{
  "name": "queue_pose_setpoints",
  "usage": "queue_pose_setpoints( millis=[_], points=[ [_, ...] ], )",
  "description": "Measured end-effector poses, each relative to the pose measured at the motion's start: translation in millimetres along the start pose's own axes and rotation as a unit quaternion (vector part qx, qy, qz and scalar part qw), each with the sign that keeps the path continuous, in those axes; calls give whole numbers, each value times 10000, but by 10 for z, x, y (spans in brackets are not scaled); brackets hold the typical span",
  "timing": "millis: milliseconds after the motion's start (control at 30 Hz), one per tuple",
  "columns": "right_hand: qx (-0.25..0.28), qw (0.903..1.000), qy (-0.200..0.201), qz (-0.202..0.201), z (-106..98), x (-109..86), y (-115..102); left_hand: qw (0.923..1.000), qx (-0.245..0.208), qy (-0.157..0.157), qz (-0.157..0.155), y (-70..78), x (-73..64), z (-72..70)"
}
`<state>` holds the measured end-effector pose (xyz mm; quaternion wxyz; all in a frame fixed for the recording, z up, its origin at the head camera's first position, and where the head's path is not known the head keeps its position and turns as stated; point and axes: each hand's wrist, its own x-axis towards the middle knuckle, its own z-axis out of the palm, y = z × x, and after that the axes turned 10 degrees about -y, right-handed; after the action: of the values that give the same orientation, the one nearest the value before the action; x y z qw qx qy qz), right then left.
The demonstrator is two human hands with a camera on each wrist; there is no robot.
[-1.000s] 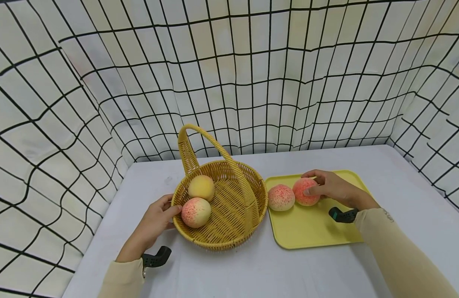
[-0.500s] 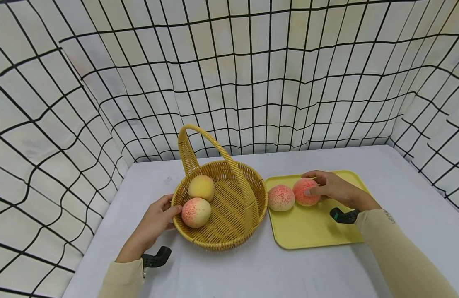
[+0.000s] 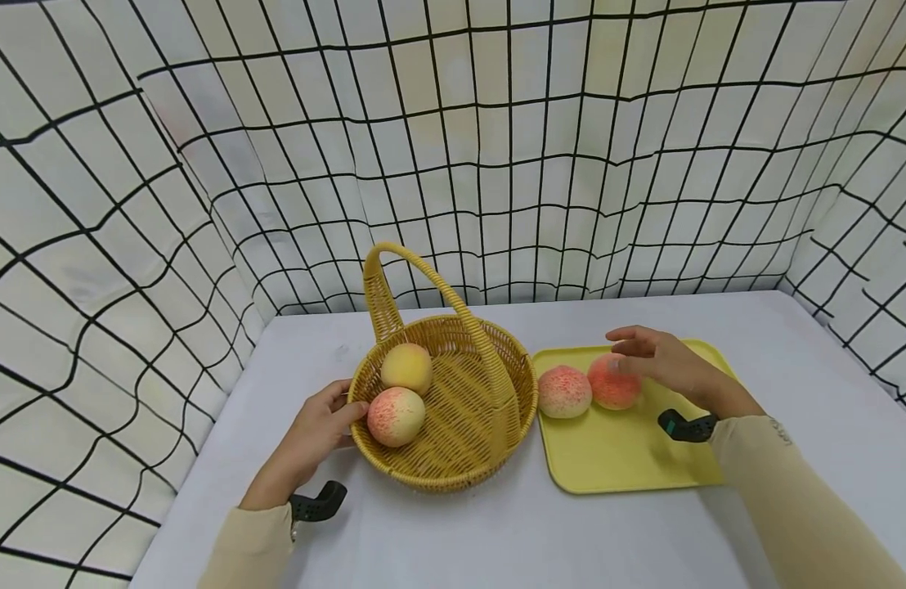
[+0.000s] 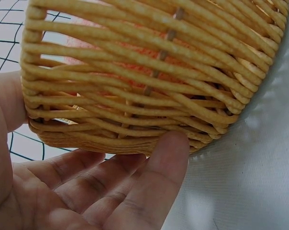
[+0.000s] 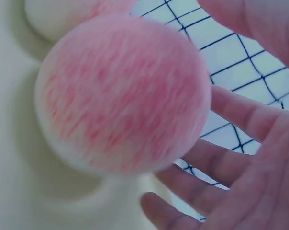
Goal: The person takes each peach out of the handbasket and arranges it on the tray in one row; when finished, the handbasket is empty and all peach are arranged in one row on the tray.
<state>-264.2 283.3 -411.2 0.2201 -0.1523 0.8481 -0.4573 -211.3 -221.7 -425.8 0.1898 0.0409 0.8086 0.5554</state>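
Note:
My left hand holds the left rim of a yellow wicker basket, thumb over the edge and fingers against the outer weave, as the left wrist view shows. In the basket's left part lie a yellow peach and a red-and-cream peach. My right hand hovers over a pinkish-red peach on the yellow tray. The right wrist view has its fingers spread beside that peach, thumb apart from it. Left of it on the tray sits a speckled pink peach.
The basket's tall arched handle rises over its bowl. Tray and basket stand side by side on a white-covered table. White walls with a black grid enclose the back and sides. Each wrist wears a black device.
My right hand has loosened from the pinkish-red peach and lifted slightly, its thumb coming away. The left hand keeps its hold on the rim. The whole head view has shifted a little.

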Motion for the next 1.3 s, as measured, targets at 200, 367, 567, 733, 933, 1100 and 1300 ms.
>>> queue_pose_setpoints(
  millis=[200,367,567,733,933,1100,1300],
  points=[
    [-128,9986,402,-310,10,78,-219,10000,-38,-3,18,3,-22,5],
    [-94,9962,561,-664,78,212,-479,9999,-107,-3,60,6,-23,17],
    [72,9938,254,-1084,258,522,-869,9999,-153,26,67,-4,-16,13],
    [180,9903,-393,-1321,472,799,-1169,9998,-174,66,63,-2,-28,11],
    [529,9816,-1298,-1298,734,1151,-1328,9998,-194,68,49,0,-35,18],
    [735,9771,-1652,-1120,882,1383,-1361,9998,-175,96,57,6,-33,20],
    [963,9743,-1870,-810,1028,1577,-1373,9998,-165,114,43,-13,-28,17]
  ],
)
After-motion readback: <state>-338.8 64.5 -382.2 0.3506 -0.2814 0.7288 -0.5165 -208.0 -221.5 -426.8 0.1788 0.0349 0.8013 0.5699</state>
